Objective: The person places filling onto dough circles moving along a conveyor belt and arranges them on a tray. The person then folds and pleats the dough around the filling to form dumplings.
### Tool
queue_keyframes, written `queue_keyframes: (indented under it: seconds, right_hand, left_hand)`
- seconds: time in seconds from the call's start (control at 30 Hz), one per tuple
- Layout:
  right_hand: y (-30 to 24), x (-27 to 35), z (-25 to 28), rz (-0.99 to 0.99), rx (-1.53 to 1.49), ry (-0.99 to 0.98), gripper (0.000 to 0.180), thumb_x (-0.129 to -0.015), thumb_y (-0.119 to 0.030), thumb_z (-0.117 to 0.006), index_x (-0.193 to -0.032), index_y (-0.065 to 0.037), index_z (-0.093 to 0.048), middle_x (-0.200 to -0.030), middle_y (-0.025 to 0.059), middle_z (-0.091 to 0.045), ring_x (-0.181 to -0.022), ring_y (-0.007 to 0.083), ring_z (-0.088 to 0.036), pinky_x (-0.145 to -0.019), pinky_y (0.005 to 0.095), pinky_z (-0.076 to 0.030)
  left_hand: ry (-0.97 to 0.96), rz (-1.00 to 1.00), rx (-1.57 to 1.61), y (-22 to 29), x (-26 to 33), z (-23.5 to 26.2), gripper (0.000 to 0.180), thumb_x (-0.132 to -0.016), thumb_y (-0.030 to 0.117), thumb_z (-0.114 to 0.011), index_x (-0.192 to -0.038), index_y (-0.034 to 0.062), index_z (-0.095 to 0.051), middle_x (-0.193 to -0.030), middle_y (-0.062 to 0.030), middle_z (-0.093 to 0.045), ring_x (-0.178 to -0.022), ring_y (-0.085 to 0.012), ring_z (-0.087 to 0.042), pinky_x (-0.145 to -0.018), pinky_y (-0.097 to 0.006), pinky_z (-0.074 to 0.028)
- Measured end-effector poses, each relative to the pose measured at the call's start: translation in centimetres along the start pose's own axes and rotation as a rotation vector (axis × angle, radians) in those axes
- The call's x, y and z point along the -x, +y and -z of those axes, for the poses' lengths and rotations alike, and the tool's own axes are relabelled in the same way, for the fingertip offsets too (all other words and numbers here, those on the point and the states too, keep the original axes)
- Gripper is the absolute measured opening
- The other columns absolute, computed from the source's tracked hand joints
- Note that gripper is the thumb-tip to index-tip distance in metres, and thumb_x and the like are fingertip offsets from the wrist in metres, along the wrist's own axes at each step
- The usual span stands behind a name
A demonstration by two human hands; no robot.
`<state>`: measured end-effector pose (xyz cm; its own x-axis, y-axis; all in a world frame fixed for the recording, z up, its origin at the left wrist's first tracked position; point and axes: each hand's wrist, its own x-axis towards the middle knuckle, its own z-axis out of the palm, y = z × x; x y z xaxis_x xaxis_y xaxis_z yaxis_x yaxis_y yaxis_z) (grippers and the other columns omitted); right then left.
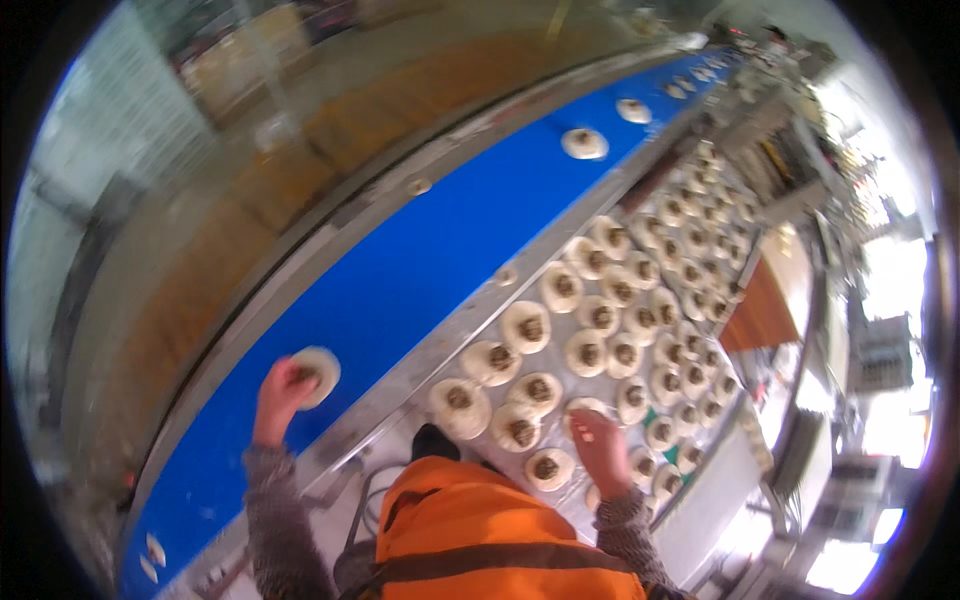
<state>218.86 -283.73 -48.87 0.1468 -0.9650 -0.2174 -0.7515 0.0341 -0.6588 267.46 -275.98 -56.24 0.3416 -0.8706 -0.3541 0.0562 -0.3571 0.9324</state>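
Two hands at work: one dough round at the belt, one at the table

Left hand (283, 392): fingers closed on the near-left edge of a pale dough round (322, 378), leaving most of the disc free. The edge hold probably limits pressure on the soft dough. The round is over the blue conveyor belt (450, 260); blur prevents telling whether its underside touches the surface.

Right hand (600, 450): fingers bent over a second round (583, 405) on the table side. Whether they grasp it or only rest against it cannot be determined.

Adjacent to the right hand, many filled rounds (459, 397) lie on the metal table (556, 362), each with a dark clump of filling near its middle. They lie in one layer, filling upward, some edges touching or slightly overlapping. The single layer probably keeps the fillings uncrushed and every piece within view. A green patch (672, 455) shows between the rounds at the right.

A metal rail (430, 365) separates table from belt. The two surfaces run side by side, with the person in an orange apron (490, 520) at the near end; this position appears to put both within arm's reach.

Farther up the belt, two more rounds (584, 144) lie apart. Two pale pieces (155, 549) lie at its lower-left end.
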Motion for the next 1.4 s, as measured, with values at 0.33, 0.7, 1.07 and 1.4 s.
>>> queue_keyframes:
  seconds: [0.33,0.7,1.07,1.4]
  right_hand:
    - [-3.3,-14.7,0.8,0.217,0.046,0.092,0.017,-0.085,-0.008,-0.061,-0.098,-0.006,-0.071,-0.082,0.0112,-0.066,-0.067,0.0209,-0.062,-0.061,0.0331,-0.050]
    - [-8.3,-40.2,-3.5,0.718,0.259,0.038,0.041,-0.075,-0.007,-0.064,-0.116,-0.006,-0.064,-0.113,0.0146,-0.064,-0.104,0.0332,-0.061,-0.088,0.0421,-0.050]
    - [-9.6,-38.5,-7.9,0.435,0.429,-0.181,0.076,-0.062,-0.062,-0.073,-0.108,-0.002,-0.067,-0.100,0.0193,-0.068,-0.094,0.0352,-0.064,-0.080,0.0450,-0.052]
    - [-12.7,-22.2,-15.7,0.428,-0.190,-0.074,0.035,-0.063,-0.023,-0.075,-0.088,-0.003,-0.062,-0.080,0.0195,-0.065,-0.076,0.0401,-0.062,-0.066,0.0485,-0.050]
  left_hand:
    - [0.084,0.226,-0.793,-3.6,3.6,11.2,0.040,-0.067,0.020,-0.079,-0.096,-0.0024,-0.063,-0.104,-0.0175,-0.063,-0.089,-0.0253,-0.062,-0.076,-0.041,-0.050]
    - [0.100,0.693,-0.580,-8.0,11.1,21.0,0.049,-0.070,0.020,-0.079,-0.111,0.0009,-0.063,-0.102,-0.0171,-0.068,-0.095,-0.0267,-0.066,-0.081,-0.041,-0.054]
    - [0.420,0.212,-0.064,-5.5,16.2,11.6,0.050,-0.090,0.031,-0.064,-0.125,-0.0038,-0.056,-0.121,-0.0220,-0.061,-0.107,-0.0300,-0.061,-0.091,-0.037,-0.050]
    - [-0.177,0.292,0.063,3.5,5.3,-8.5,0.036,-0.087,0.018,-0.061,-0.119,0.0010,-0.057,-0.111,-0.0144,-0.063,-0.096,-0.0259,-0.062,-0.082,-0.040,-0.051]
